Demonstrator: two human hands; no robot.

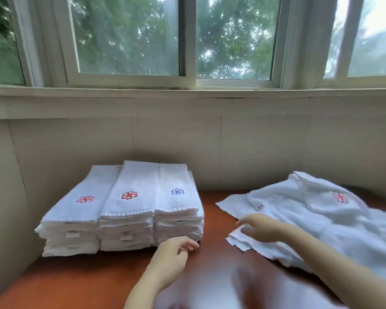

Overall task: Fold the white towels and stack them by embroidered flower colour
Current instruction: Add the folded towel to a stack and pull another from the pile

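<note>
Three stacks of folded white towels stand side by side against the wall: the left stack [76, 210] and the middle stack [129, 206] show red flowers on top, the right stack [178, 204] a blue flower. A loose pile of unfolded white towels [316, 219] with red flowers lies on the right of the table. My right hand [256, 226] reaches over that pile and pinches a towel corner at its near left edge. My left hand [176, 255] rests on the table just in front of the blue-flower stack, fingers loosely curled, holding nothing.
The reddish-brown wooden table [210, 275] abuts a pale wall under a window sill [187, 94]. A wall panel closes in the left side. Bare tabletop lies between the stacks and the loose pile.
</note>
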